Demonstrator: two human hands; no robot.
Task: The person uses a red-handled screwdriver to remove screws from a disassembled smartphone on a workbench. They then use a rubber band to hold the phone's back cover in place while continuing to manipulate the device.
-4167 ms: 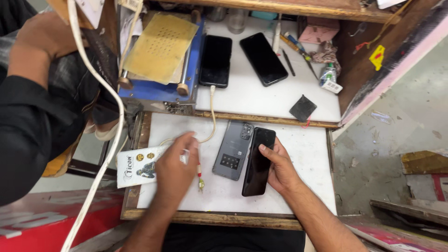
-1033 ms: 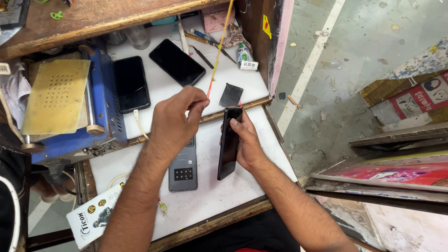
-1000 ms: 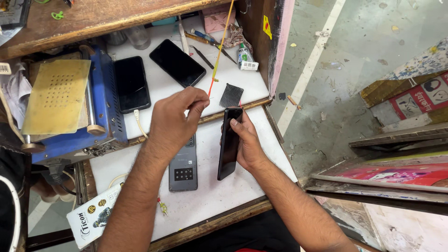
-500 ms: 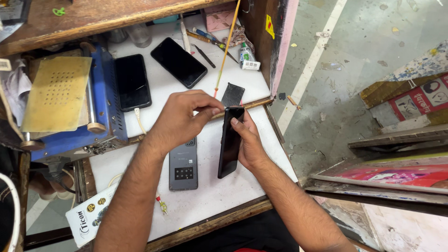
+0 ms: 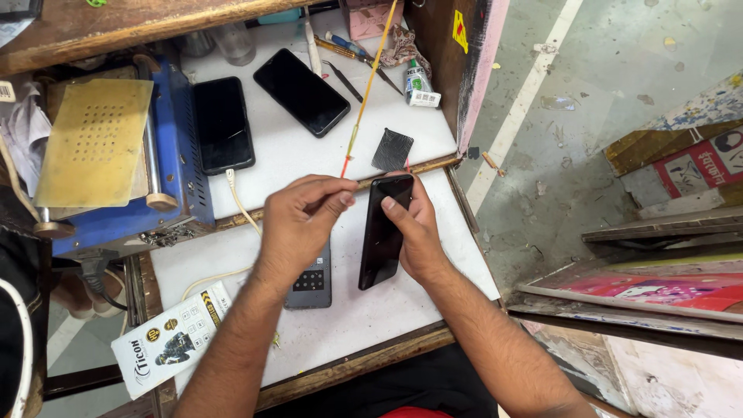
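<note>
Right hand [image 5: 422,232] wrapped around a black phone [image 5: 385,231], fingers along its right edge and thumb on the glass, holding it tilted up near the back edge of the bench [image 5: 433,286], toward the right side. Left hand [image 5: 298,224] closed in a pinch on a thin yellow stick [image 5: 368,85] with a red tip, just left of the phone's top end, stick slanting up and away over the upper shelf [image 5: 286,155]. Under the left hand, a grey phone back [image 5: 311,282] lying flat mid-bench, mostly covered by the palm. Small dark square pad [image 5: 392,149] at the shelf's front edge, just behind the phone. Two more black phones [image 5: 223,124] flat on the shelf, one with a white cable [image 5: 240,205] trailing down onto the bench. Blue machine [image 5: 174,155] with a yellow perforated plate at the left end. White printed packet [image 5: 174,340] hanging over the bench's front left corner.
</note>
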